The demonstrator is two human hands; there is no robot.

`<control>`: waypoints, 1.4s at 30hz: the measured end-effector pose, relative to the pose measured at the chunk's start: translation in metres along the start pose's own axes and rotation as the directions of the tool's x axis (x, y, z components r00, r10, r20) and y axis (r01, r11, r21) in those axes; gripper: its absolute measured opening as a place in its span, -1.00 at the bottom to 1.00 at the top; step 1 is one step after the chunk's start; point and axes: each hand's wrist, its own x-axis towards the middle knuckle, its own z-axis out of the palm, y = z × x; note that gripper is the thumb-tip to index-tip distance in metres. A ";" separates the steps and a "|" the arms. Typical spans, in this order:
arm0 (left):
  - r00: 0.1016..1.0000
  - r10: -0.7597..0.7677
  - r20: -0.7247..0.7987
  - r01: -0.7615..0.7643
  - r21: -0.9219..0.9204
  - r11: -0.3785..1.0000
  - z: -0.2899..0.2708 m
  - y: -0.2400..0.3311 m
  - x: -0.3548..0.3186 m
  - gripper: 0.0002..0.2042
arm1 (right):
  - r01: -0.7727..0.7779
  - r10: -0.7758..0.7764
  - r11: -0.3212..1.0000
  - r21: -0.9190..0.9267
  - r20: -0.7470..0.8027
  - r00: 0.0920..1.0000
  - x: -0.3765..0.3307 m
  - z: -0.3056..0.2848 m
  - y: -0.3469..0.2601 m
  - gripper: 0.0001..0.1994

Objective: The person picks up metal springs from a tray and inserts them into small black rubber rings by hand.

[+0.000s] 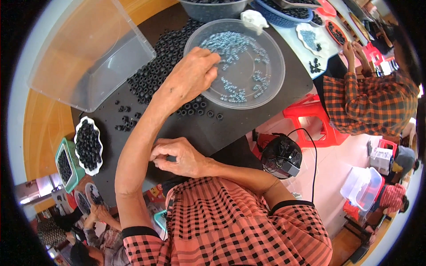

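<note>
The left hand [191, 77] reaches out toward twelve o'clock and rests over the near rim of a round, clear plastic basin [270, 84], its fingers curled down with the tips dipping inside the rim at about nine o'clock of the basin; whether they pinch anything cannot be told. Scattered across the basin floor lie small silvery metal springs [230, 46], thickest toward its far left. The basin sits on a black tabletop [213, 128].

The right hand [179, 157] is close to the body, low over the tabletop, fingers bunched together in a tight pinch — what it holds, if anything, is too small to make out.

A heap of small black rubber rings [157, 71] spreads over the tabletop from ten o'clock of the basin down under the left wrist, with loose strays near six o'clock of the left hand. At ten o'clock of the picture stands a large clear plastic tub [88, 53], tilted on the tabletop's edge. At nine o'clock a white scalloped dish [78, 133] is piled with black rings, just beside a green rectangular tray [60, 150] also filled with them.

At two o'clock another person in an orange-and-dark plaid shirt [372, 104] sits beside a red plastic stool [310, 122], hands raised at a neighbouring pale tabletop [293, 35] — apart from the wearer's own.
</note>
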 end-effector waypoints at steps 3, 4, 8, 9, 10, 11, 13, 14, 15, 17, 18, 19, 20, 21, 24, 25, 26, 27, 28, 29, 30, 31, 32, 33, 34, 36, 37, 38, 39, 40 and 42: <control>0.988 -0.073 0.135 0.107 -0.261 0.959 -0.023 0.002 -0.011 -0.81 | -0.066 0.067 0.998 -0.015 0.049 0.997 0.000 -0.005 -0.005 -0.82; 0.993 -0.096 0.062 0.110 -0.292 0.950 -0.034 0.002 -0.019 -0.83 | -0.077 0.077 0.997 -0.006 0.064 0.995 0.001 -0.006 -0.005 -0.82; 0.860 -0.449 -0.240 0.245 -0.578 0.778 -0.069 0.020 -0.085 -0.84 | -0.042 0.045 0.998 -0.045 0.060 0.997 0.005 -0.007 -0.009 -0.83; 0.810 -0.547 -0.212 0.348 -0.577 0.739 -0.076 0.026 -0.103 -0.84 | -0.065 0.065 0.998 0.010 0.026 0.998 0.004 -0.008 -0.007 -0.83; 0.792 -0.567 -0.227 0.359 -0.579 0.732 -0.079 0.031 -0.125 -0.84 | -0.083 0.082 0.994 0.072 0.013 0.997 0.005 -0.005 -0.007 -0.84; 0.721 -0.638 -0.270 0.398 -0.592 0.701 -0.077 0.035 -0.147 -0.84 | -0.086 0.085 0.995 0.055 0.036 0.996 0.006 -0.004 -0.008 -0.83; 0.628 -0.711 -0.316 0.436 -0.614 0.658 -0.064 0.038 -0.187 -0.84 | -0.125 0.123 0.991 0.051 0.050 0.991 0.006 -0.003 -0.007 -0.81; 0.573 -0.744 -0.343 0.379 -0.694 0.612 -0.055 0.040 -0.206 -0.84 | -0.160 0.157 0.985 0.067 0.051 0.986 0.007 -0.001 -0.008 -0.81; 0.524 -0.773 -0.359 0.307 -0.767 0.564 -0.045 0.042 -0.221 -0.84 | -0.187 0.186 0.982 0.032 0.045 0.982 0.008 -0.002 -0.008 -0.79; 0.473 -0.812 -0.342 0.250 -0.831 0.496 -0.030 0.049 -0.241 -0.84 | -0.138 0.141 0.982 -0.132 0.014 0.990 0.018 -0.003 -0.011 -0.83; 0.438 -0.841 -0.319 0.189 -0.881 0.433 -0.023 0.051 -0.248 -0.84 | -0.099 0.104 0.967 -0.236 0.009 0.995 0.024 -0.002 -0.012 -0.84; 0.424 -0.853 -0.302 0.159 -0.903 0.399 -0.016 0.052 -0.253 -0.84 | -0.014 0.016 0.932 -0.362 0.003 1.000 0.033 0.000 -0.013 -0.85; 0.417 -0.856 -0.306 0.148 -0.907 0.396 -0.012 0.053 -0.255 -0.84 | 0.018 -0.009 0.895 -0.446 0.021 1.000 0.041 0.001 -0.010 -0.84; 0.421 -0.867 -0.267 0.188 -0.909 0.371 -0.009 0.055 -0.254 -0.84 | 0.070 -0.050 0.859 -0.507 0.053 0.997 0.048 0.000 -0.005 -0.85; 0.454 -0.864 -0.215 0.195 -0.923 0.333 -0.008 0.055 -0.251 -0.84 | 0.201 -0.135 0.695 -0.690 0.149 0.980 0.066 0.000 0.013 -0.87; 0.469 -0.860 -0.200 0.206 -0.922 0.327 -0.008 0.053 -0.249 -0.85 | 0.270 -0.167 0.559 -0.784 0.212 0.963 0.069 0.001 0.016 -0.89; 0.486 -0.854 -0.184 0.217 -0.922 0.321 -0.008 0.052 -0.247 -0.85 | 0.265 -0.168 0.544 -0.796 0.206 0.964 0.072 0.005 0.018 -0.89; 0.508 -0.842 -0.178 0.203 -0.926 0.318 -0.007 0.049 -0.247 -0.85 | 0.322 -0.172 0.486 -0.812 0.273 0.947 0.075 0.007 0.021 -0.89; 0.500 -0.844 -0.195 0.244 -0.903 0.353 -0.006 0.047 -0.248 -0.85 | 0.376 -0.170 0.424 -0.824 0.336 0.927 0.078 0.007 0.022 -0.89; 0.494 -0.843 -0.212 0.285 -0.877 0.387 -0.005 0.045 -0.248 -0.85 | 0.386 -0.143 0.386 -0.838 0.359 0.922 0.078 0.009 0.020 -0.87; 0.524 -0.828 -0.202 0.270 -0.882 0.387 -0.004 0.046 -0.246 -0.85 | 0.396 -0.162 0.383 -0.834 0.361 0.918 0.079 0.010 0.020 -0.87; 0.504 -0.840 -0.199 0.310 -0.866 0.391 -0.006 0.049 -0.246 -0.85 | 0.394 -0.196 0.391 -0.831 0.344 0.918 0.080 0.012 0.023 -0.87; 0.485 -0.852 -0.196 0.350 -0.849 0.395 -0.008 0.052 -0.245 -0.86 | 0.393 -0.229 0.399 -0.829 0.325 0.918 0.079 0.011 0.023 -0.87; 0.498 -0.840 -0.216 0.353 -0.834 0.424 -0.008 0.052 -0.245 -0.86 | 0.382 -0.229 0.382 -0.842 0.315 0.921 0.076 0.009 0.019 -0.87; 0.517 -0.830 -0.210 0.343 -0.838 0.426 -0.006 0.052 -0.245 -0.86 | 0.366 -0.240 0.443 -0.818 0.286 0.928 0.074 0.007 0.014 -0.87; 0.527 -0.816 -0.237 0.342 -0.820 0.459 -0.005 0.050 -0.245 -0.86 | 0.340 -0.250 0.493 -0.801 0.244 0.937 0.071 -0.001 0.000 -0.87; 0.553 -0.786 -0.277 0.323 -0.798 0.509 -0.001 0.046 -0.247 -0.86 | 0.318 -0.250 0.524 -0.790 0.214 0.944 0.069 -0.009 -0.011 -0.87; 0.563 -0.781 -0.271 0.319 -0.801 0.507 -0.001 0.046 -0.246 -0.86 | 0.295 -0.249 0.554 -0.778 0.183 0.951 0.066 -0.019 -0.020 -0.87; 0.552 -0.791 -0.266 0.324 -0.805 0.497 -0.003 0.046 -0.245 -0.86 | 0.288 -0.273 0.535 -0.794 0.160 0.949 0.065 -0.033 -0.028 -0.87; 0.536 -0.801 -0.267 0.329 -0.808 0.489 -0.003 0.048 -0.246 -0.87 | 0.272 -0.290 0.549 -0.791 0.125 0.949 0.063 -0.045 -0.041 -0.86; 0.525 -0.813 -0.253 0.297 -0.841 0.453 -0.001 0.047 -0.249 -0.87 | 0.141 -0.252 0.586 -0.798 -0.014 0.968 0.058 -0.076 -0.053 -0.89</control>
